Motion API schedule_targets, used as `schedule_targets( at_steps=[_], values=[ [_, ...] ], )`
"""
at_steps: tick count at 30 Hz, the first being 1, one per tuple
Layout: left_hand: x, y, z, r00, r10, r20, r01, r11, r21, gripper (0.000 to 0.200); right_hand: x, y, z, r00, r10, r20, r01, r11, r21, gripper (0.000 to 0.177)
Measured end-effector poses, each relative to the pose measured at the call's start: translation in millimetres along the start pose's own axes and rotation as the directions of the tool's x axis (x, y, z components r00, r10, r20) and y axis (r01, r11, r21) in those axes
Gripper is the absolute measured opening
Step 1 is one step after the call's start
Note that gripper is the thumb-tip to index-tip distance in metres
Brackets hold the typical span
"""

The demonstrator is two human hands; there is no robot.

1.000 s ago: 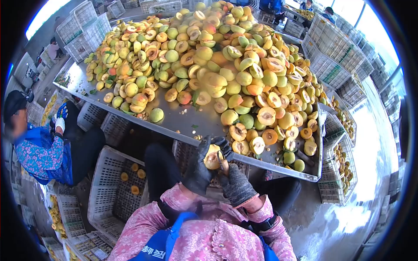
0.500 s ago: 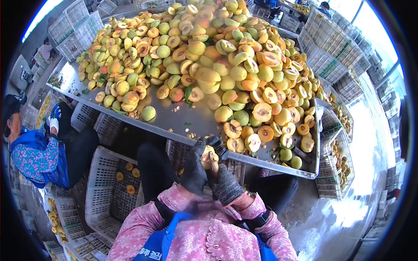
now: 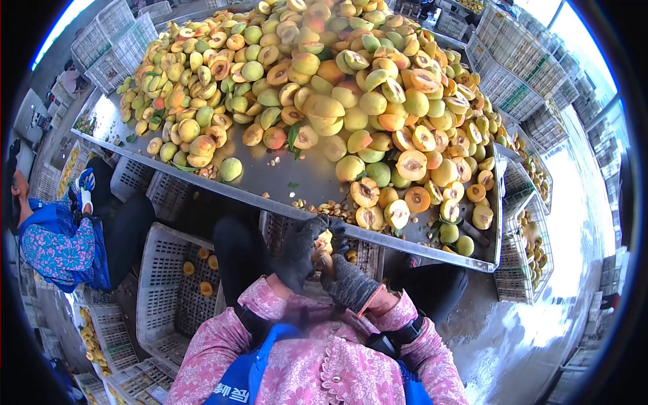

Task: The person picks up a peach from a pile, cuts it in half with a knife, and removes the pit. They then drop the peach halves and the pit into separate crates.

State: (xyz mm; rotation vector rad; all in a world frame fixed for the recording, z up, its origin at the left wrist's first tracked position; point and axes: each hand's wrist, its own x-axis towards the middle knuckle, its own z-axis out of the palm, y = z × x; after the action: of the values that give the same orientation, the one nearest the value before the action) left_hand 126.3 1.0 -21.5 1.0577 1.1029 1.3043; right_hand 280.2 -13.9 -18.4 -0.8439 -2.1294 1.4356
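Note:
In front of my lap, close to the table's front edge, my left hand (image 3: 297,253) in a dark glove is closed around a cut yellow peach (image 3: 324,241). My gloved right hand (image 3: 349,280) presses against the same peach from the near side, fingers wrapped around a slim brownish tool (image 3: 327,263). The tool's tip meets the fruit, and its exact kind is hidden by the glove. Just beyond both hands is the metal table (image 3: 260,179), heaped with whole and halved peaches (image 3: 317,115). Loose pits (image 3: 324,210) lie along its front edge.
A plastic crate (image 3: 165,290) with a few peach halves stands by my left knee. Another crate (image 3: 364,260) sits below the table edge. At the left, a person (image 3: 61,236) in a blue apron is seated. Crates of peaches (image 3: 526,263) stand at right.
My hands have moved slightly down and toward me, still holding the peach and tool together. The peach has turned in my left hand. The view has shifted a little.

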Motion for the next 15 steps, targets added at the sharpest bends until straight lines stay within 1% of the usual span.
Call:
schedule_targets(
  at_steps=[1,2,3,4,5,7,8,9,11,12,15],
  values=[
    [0,2,3,0.989,-0.150,-0.008,0.143,0.960,-0.239,0.023,-2,1,0,1.000,-0.020,0.015,0.021,0.998,-0.053,0.022],
    [-1,8,3,0.963,-0.267,0.044,0.255,0.841,-0.476,0.023,-3,-1,0,0.999,0.038,0.032,-0.041,0.994,0.098,0.022],
    [-2,1,1,0.957,-0.288,0.036,0.269,0.837,-0.476,0.023,-3,-7,-2,0.994,0.095,0.048,-0.104,0.964,0.245,0.023],
    [-2,-5,-1,0.951,-0.308,0.028,0.283,0.832,-0.477,0.023,-1,-34,-9,0.971,0.214,0.111,-0.239,0.795,0.557,0.024],
    [-2,-45,-10,0.973,-0.225,-0.050,0.207,0.948,-0.241,0.024,0,-48,-12,0.931,0.298,0.210,-0.341,0.512,0.788,0.025],
    [-1,-43,-7,0.976,-0.201,-0.085,0.171,0.946,-0.275,0.030,-2,-44,-12,0.862,0.383,0.333,-0.456,0.295,0.840,0.019],
    [-1,2,12,0.962,-0.271,-0.045,0.204,0.815,-0.542,0.035,-3,-42,-12,0.819,0.412,0.399,-0.502,0.179,0.846,0.016],
    [-2,31,24,0.945,-0.326,0.013,0.221,0.611,-0.760,0.040,-4,-43,-13,0.829,0.387,0.405,-0.493,0.161,0.855,0.016],
    [-5,44,28,0.927,-0.372,0.048,0.283,0.609,-0.741,0.038,-6,-45,-14,0.847,0.331,0.416,-0.475,0.122,0.871,0.015],
    [-5,46,29,0.917,-0.395,0.064,0.313,0.608,-0.730,0.036,-8,-43,-13,0.841,0.355,0.408,-0.477,0.132,0.869,0.015],
    [-5,33,25,0.918,-0.377,0.125,0.336,0.569,-0.751,0.037,-9,-43,-11,0.829,0.416,0.374,-0.478,0.181,0.859,0.016]
  ],
)
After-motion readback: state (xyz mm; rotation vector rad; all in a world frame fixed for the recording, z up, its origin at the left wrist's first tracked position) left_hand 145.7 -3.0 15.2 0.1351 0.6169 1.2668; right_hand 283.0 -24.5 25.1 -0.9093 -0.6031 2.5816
